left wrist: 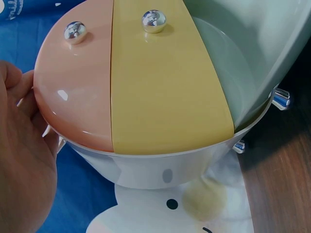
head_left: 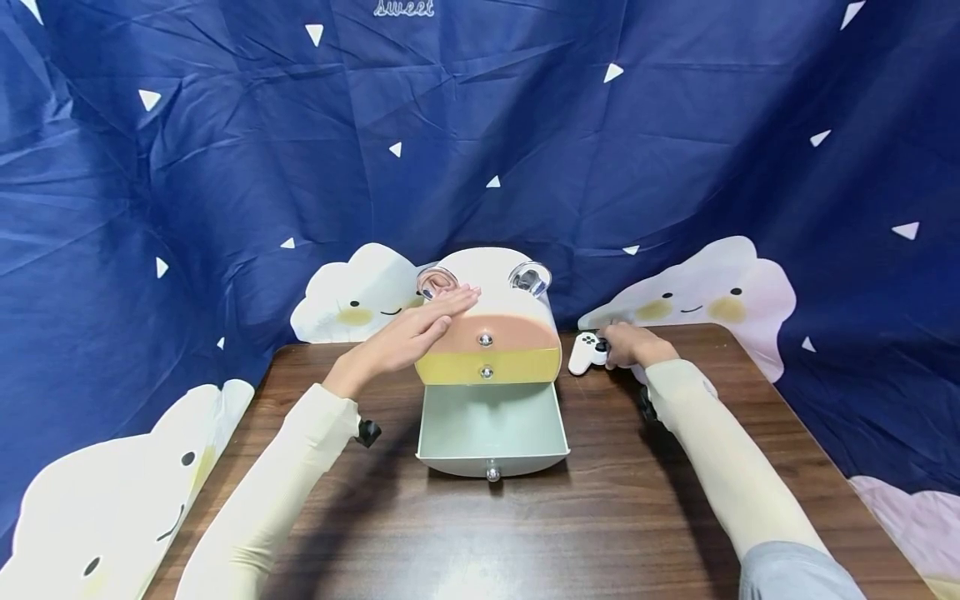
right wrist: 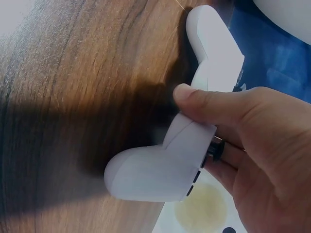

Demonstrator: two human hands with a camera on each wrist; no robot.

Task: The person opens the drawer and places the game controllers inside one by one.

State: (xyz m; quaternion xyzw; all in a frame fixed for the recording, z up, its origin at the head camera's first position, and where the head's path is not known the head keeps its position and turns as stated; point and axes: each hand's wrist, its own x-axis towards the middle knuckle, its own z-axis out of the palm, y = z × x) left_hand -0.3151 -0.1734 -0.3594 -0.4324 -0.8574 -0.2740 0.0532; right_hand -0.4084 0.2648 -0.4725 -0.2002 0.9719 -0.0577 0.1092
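Note:
A small frog-shaped drawer box (head_left: 491,283) stands at the back of the table, with a white top, an orange drawer (head_left: 517,332) and a yellow drawer (head_left: 450,367) pushed in. Its lowest, pale green drawer (head_left: 491,417) is pulled out and bare inside. My left hand (head_left: 408,337) rests with straight fingers on the box's top left, beside one ring-shaped eye. Right of the box, my right hand (head_left: 633,343) grips a white game controller (right wrist: 146,172). In the right wrist view the thumb lies across the controller's middle, and the other fingers are partly hidden behind it.
The brown wooden table (head_left: 600,517) carries the box and extends toward me. A dark blue curtain (head_left: 480,108) with white triangles and smiling clouds hangs close behind the table's back edge. Short chrome feet (left wrist: 281,98) show under the box in the left wrist view.

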